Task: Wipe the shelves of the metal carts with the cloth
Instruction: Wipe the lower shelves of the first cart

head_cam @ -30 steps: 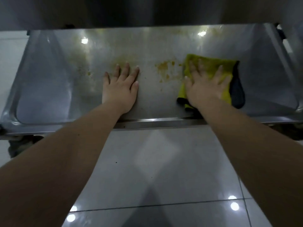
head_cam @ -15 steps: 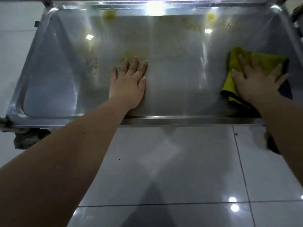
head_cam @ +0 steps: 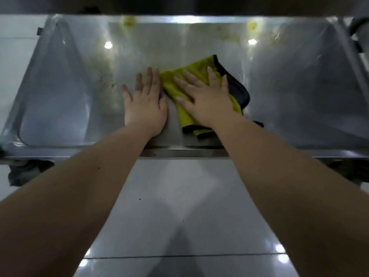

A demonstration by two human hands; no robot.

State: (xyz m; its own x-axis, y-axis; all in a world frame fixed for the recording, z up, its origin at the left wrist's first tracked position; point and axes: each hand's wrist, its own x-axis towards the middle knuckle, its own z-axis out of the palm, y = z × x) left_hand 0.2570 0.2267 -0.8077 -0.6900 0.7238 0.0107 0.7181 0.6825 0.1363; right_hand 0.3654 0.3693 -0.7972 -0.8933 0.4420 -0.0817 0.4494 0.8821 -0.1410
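Two hands lie flat on one metal shelf (head_cam: 289, 86), both arms reaching fwd from the near edge.

The right hand (head_cam: 207, 98) is palm down on the cloth (head_cam: 196, 65), fingers straight & spread wide, pressing it onto the shelf. No pinch, no curl. The cloth is yellow-green w/ a dark edge and a dark underside. It is folded or bunched. One corner sticks out beyond the fingertips, the dark part shows on the far-right side of the hand, and a yellow flap w/ dark trim pokes out under the wrist, near the shelf's front lip.

The left hand (head_cam: 144, 104) is also palm down, straight on the bare metal, fingers straight and held close together, thumb tucked alongside. It holds nothing. It sits just left of the cloth. Its first finger is right at the cloth's edge, but I can't tell if they touch. The two hands are near each other, not overlapping.

Small yellow specks (head_cam: 111, 84) dot the metal just left of the left hand's fingers. Beyond both hands, along the far rim, sit two yellow blobs (head_cam: 128, 22), one off to the left and the other (head_cam: 252, 27) off to the right.

Glossy tiled floor (head_cam: 171, 196) shows below the forearms, w/ light spots reflected in it. A grey lump (head_cam: 22, 172) sits under the shelf's near-left corner, well left of the left arm. It is too dim to say what it is.
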